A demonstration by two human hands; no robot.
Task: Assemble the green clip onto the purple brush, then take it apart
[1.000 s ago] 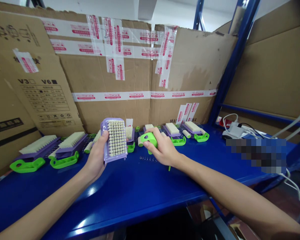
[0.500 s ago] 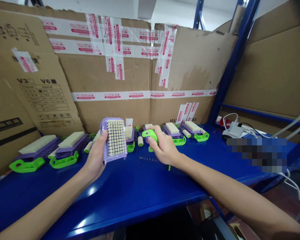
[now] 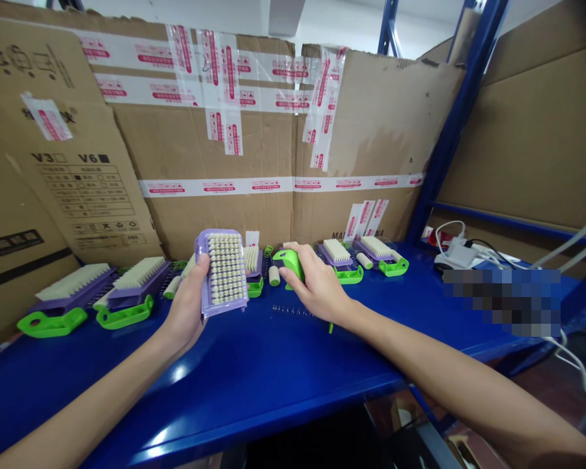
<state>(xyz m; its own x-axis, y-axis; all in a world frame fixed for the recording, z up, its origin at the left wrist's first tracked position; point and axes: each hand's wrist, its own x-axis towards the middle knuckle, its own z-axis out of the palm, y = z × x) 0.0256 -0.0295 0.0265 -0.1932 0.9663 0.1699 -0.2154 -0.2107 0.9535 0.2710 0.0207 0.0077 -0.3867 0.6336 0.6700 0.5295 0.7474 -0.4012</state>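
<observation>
Cardboard box (image 3: 85, 176) behind hands reads "V3", "V6".

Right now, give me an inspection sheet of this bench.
Surface: blue shelf, glossy.
Job's things: purple brush held up, bristles toward the camera; green handle under the other hand.
Clutter: brush sets in a row along the back, a white roller, a spring.
Grippers: left hand grips the purple brush; right hand grasps the green handle.
Cables: white cables and a charger on the right.
Surroundings: taped cardboard behind, blue rack post.
</observation>
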